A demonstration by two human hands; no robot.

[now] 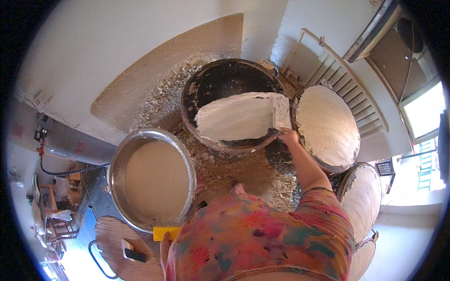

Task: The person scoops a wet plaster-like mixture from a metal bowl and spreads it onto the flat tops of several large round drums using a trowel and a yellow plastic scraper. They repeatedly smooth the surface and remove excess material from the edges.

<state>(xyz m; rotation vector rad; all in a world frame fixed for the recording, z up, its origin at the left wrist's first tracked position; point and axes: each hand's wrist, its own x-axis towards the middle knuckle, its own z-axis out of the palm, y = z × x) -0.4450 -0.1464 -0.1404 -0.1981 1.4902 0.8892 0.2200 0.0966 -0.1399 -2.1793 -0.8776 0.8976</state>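
While the right hand (289, 136) grips the white sheet's (241, 117) edge over the black pan (206, 86), the left hand (164, 250) hangs loose near the yellow scraper (165, 232).

A crowded floor seen from above, with little open room. A wide black pan (225, 84) sits ahead at centre, a large white sheet (239, 117) draped across its near half, so only its far half is open. Tight against its right side stands a round tray (328, 126) coated white; the right hand (289, 136) fills the narrow gap between them. More white-coated trays (363, 199) block the right. At the left, a steel bowl of tan liquid (152, 180) nearly touches the pan. Crumb-strewn bare floor (234, 171) between bowl, pan and the person's body gives the only low passage.
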